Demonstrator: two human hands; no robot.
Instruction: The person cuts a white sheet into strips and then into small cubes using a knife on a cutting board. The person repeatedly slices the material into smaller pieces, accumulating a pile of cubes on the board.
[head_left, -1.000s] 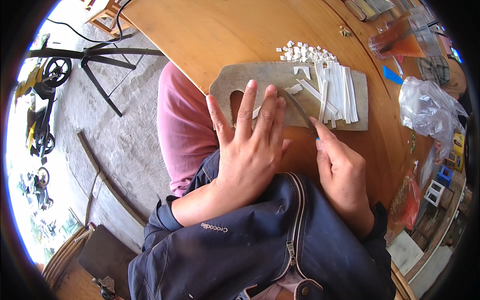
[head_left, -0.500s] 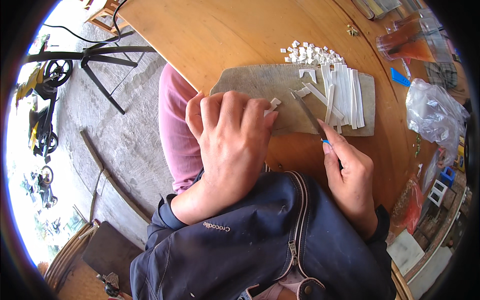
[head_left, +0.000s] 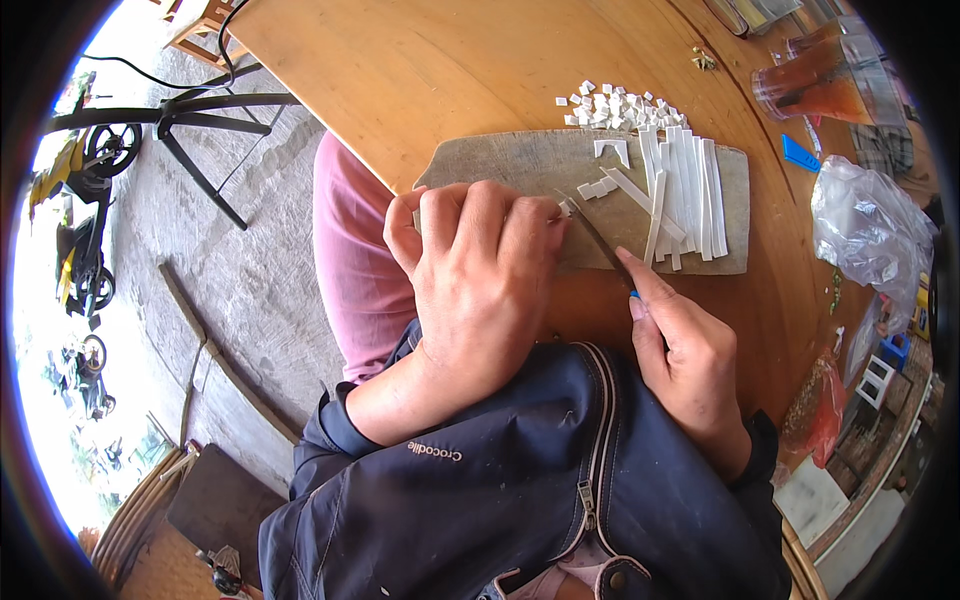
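Note:
My right hand (head_left: 690,345) grips a thin, narrow knife (head_left: 600,240), with a bit of blue showing by the fingers. Its blade points up and left, and the tip is close to the fingertips of my left hand (head_left: 475,270). That hand is closed, knuckles up, over the left part of a worn wooden board (head_left: 500,155). A small end of a white strip (head_left: 566,208) shows at its fingertips; the rest is hidden under the hand. On the board's right half lie several long white strips (head_left: 685,190), a few short cut pieces (head_left: 598,188) and a notched white piece (head_left: 612,150).
A heap of small white squares (head_left: 620,105) sits on the wooden table (head_left: 430,70) beyond the board. To the right are cups of reddish-brown drink (head_left: 820,85), a blue plastic piece (head_left: 799,153) and a clear plastic bag (head_left: 865,220). A black tripod stand (head_left: 170,115) is at left.
My right hand has brought the knife leftward, so its tip is now at my left fingertips. My left hand has shifted slightly right, and less of the white strip shows.

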